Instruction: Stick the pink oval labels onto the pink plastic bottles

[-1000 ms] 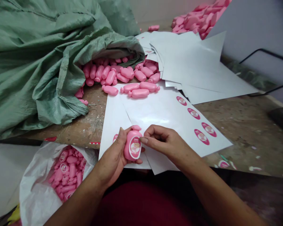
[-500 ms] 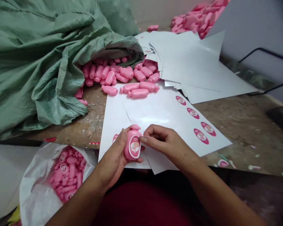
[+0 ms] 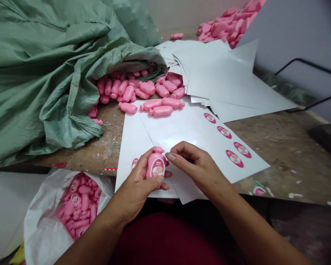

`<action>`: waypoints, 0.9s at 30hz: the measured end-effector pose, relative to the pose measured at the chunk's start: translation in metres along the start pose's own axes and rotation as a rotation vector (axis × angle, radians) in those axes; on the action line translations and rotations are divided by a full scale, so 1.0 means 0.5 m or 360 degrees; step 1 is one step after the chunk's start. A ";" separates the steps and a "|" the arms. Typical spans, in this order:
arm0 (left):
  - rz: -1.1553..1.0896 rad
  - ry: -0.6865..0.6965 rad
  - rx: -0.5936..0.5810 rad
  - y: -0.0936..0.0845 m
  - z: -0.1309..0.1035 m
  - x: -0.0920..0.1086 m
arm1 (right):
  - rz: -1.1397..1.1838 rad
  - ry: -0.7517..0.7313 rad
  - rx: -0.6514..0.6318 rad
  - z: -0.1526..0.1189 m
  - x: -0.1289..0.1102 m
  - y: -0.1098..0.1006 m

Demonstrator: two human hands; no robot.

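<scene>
My left hand [image 3: 143, 178] is closed around a small pink bottle [image 3: 152, 162], held upright with its cap end up. An oval label [image 3: 158, 165] with "BABY" on it lies on the bottle's front, and my left thumb presses over its lower part. Just right of the bottle's neck, my right hand [image 3: 194, 162] has its thumb and curled fingers pinched together. Whether anything is between those fingertips I cannot make out. Under both hands lies a white label sheet [image 3: 179, 129], with several oval stickers [image 3: 234, 158] on its right side.
Several plain pink bottles [image 3: 161, 111] lie at the sheet's far edge, before a green sack [image 3: 66, 73] spilling more. Lower left, a white bag [image 3: 41, 217] holds labelled bottles. White sheets [image 3: 223, 73] are piled behind. A pink heap [image 3: 228, 27] stands at the back.
My left thumb has moved from the bottle's side down onto the label. My right fingertips have shifted slightly up and away from the label's edge.
</scene>
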State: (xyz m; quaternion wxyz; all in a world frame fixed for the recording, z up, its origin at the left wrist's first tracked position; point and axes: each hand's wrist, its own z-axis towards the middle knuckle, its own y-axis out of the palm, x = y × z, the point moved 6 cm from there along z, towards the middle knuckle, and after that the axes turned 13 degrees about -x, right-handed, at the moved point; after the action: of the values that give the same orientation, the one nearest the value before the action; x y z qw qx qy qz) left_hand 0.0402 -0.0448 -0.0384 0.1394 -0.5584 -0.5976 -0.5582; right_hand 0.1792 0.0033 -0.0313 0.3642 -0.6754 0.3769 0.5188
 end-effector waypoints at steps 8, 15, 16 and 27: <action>-0.0205 -0.0126 -0.0082 0.000 -0.001 -0.006 | -0.0009 -0.0072 0.0101 -0.001 -0.001 -0.006; -0.0024 -0.0129 0.0331 -0.115 -0.110 0.033 | -0.0197 -0.0040 0.0135 -0.011 0.000 -0.012; 0.0196 -0.0145 0.0525 -0.153 -0.153 0.048 | -0.0284 -0.0026 0.0153 -0.013 -0.001 -0.014; 0.1241 0.0363 0.0566 -0.146 -0.088 0.129 | -0.1254 -0.0072 -0.0077 0.021 -0.010 0.089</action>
State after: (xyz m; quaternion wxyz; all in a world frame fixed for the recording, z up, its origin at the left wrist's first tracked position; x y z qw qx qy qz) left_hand -0.0618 -0.0299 -0.0098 0.4986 -0.6442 -0.4097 -0.4104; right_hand 0.1343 -0.0069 -0.0330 0.5275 -0.7652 0.0684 0.3627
